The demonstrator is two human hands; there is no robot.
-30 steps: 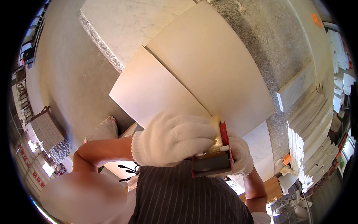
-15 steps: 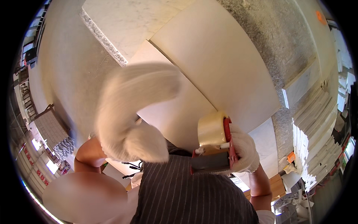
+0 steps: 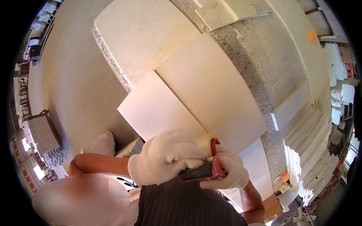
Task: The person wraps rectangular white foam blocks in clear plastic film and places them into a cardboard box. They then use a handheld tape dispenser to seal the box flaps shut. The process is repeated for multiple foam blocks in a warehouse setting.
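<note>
A red tape dispenser (image 3: 217, 165) with a dark front plate and a roll of clear yellowish packing tape (image 3: 206, 142) is held before my waist. My right hand (image 3: 234, 170), in a white knit glove, is closed round its right side. From the left, my gloved left hand (image 3: 162, 156) reaches across to the dispenser, its fingers curled against the roll and front plate. Its fingertips are partly hidden, and I cannot make out a tape end. Just beyond the hands lie two flat pale sheets, a left one (image 3: 160, 107) and a larger right one (image 3: 215, 86), meeting along a dark seam.
A pale slab (image 3: 143, 35) with a rough edge lies under the sheets' far end. To the right are a narrow slab piece (image 3: 290, 103) and stacked pale strips (image 3: 309, 147). More offcuts (image 3: 226, 13) lie at the far side. A whitish sack (image 3: 100, 145) stands by my left arm.
My left hand has come down and right, from a blurred sweep over the sheets onto the dispenser. The dispenser has turned and shifted slightly in my right hand. The view has shifted too.
</note>
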